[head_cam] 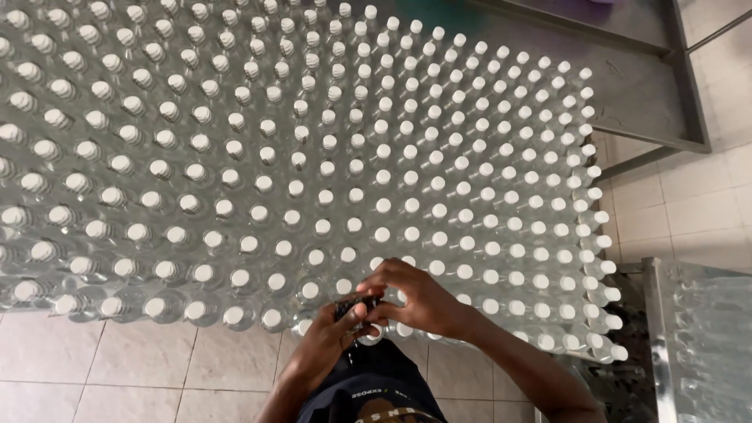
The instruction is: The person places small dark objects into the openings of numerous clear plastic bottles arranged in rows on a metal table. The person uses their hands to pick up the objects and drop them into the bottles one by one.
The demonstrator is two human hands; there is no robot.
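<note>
A huge block of clear plastic bottles with white caps (329, 157) stands packed in rows, filling most of the view. At its near edge my left hand (333, 337) and my right hand (419, 301) meet over the front row. Between the fingers of both hands sits a small dark object (359, 304); what it is stays unclear. My right hand curls over it from the right, my left hand grips it from below. Bottle caps directly under the hands are hidden.
Beige tiled floor (133, 364) lies in front of the bottles. A metal frame (666, 86) runs along the far right. At the right edge a shiny metal tray (697, 337) holds more clear bottles lying down. My dark printed garment (368, 392) shows at the bottom.
</note>
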